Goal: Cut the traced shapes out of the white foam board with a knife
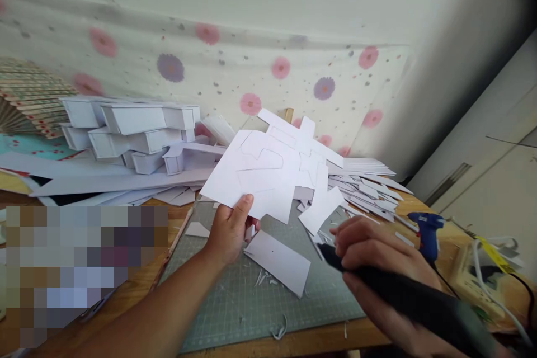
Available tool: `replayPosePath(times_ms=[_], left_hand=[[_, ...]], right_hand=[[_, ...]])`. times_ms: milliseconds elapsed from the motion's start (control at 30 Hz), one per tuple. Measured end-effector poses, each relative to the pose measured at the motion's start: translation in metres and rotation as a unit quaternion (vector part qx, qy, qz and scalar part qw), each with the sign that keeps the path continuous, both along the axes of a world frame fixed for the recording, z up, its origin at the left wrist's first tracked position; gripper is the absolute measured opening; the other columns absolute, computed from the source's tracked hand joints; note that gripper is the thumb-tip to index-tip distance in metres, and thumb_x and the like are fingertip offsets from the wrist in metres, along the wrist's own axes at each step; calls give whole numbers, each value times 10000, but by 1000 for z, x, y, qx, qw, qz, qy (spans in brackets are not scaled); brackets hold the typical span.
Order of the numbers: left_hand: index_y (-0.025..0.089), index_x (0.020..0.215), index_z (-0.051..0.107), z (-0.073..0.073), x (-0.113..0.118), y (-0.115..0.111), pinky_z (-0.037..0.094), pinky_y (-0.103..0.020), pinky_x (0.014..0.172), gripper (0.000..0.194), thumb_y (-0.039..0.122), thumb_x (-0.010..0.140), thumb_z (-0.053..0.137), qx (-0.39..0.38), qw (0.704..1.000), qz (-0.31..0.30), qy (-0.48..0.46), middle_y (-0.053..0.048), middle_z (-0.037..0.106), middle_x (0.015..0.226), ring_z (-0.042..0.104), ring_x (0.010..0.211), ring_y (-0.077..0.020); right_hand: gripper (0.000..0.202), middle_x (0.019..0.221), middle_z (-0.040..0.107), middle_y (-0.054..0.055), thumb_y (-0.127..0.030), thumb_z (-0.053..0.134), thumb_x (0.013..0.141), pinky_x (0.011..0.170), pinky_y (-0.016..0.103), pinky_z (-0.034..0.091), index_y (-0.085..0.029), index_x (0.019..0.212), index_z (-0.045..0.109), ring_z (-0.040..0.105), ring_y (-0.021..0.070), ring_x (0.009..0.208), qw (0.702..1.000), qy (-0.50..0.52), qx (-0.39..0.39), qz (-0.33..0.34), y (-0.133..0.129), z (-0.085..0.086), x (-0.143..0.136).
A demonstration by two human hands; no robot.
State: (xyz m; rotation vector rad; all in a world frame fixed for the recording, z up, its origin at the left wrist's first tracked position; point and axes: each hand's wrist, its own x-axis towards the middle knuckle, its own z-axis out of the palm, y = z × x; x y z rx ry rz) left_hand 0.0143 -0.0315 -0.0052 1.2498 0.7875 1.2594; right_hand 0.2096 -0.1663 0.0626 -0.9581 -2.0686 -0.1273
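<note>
My left hand [230, 230] is closed on the lower edge of a white board sheet [262, 176], thumb on top, held tilted above the cutting mat. Pencil lines and a curved outline show on the sheet. My right hand [377, 268] is wrapped around a long black tool [419, 296] that tapers toward the mat; motion blurs it, so its exact kind is unclear. A white rectangular piece [279, 263] lies on the green cutting mat [226, 313] between my hands. Behind the held sheet are several cut white pieces [321, 201], partly hidden.
Stacked white board boxes [138, 123] stand at the back left, beside a folding fan [29, 100]. White strips [369, 190] are piled at the back right. A blue glue gun [428, 232] stands near a power strip [474, 274] with cables. Pixelation covers the left front.
</note>
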Motion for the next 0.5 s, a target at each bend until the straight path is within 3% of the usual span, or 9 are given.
replayPosePath(times_ms=[67,167,367,500], left_hand=[[178,838,542,2,1,-1,290,-182,313,385,552,780,613,0,1000,7,-20,48,556,531,476,384,-101],[181,828,532,5,1,-7,301,-194,328,365,532,784,622,2,999,4,-37,50,570,508,415,335,-83],[189,778,528,11,7,-42,304,-204,368,318,494,814,612,-4,998,3,-68,39,592,503,369,323,-64],[175,700,531,0,16,-78,332,-219,397,357,504,806,621,-45,995,12,-86,28,600,534,320,321,-44]], right_hand=[[181,790,619,39,-29,504,801,707,296,546,-200,839,551,638,165,766,998,-6,62,-29,11,-9,9],[249,901,653,65,-51,505,841,667,291,518,-199,1026,583,633,167,766,980,-76,154,-104,25,-23,24],[402,1010,594,82,-139,582,777,626,295,463,-232,1167,607,595,175,705,954,-215,39,-208,28,-34,35],[416,910,600,43,-80,561,783,627,279,407,-256,1155,616,574,171,710,936,-280,24,-214,23,-33,36]])
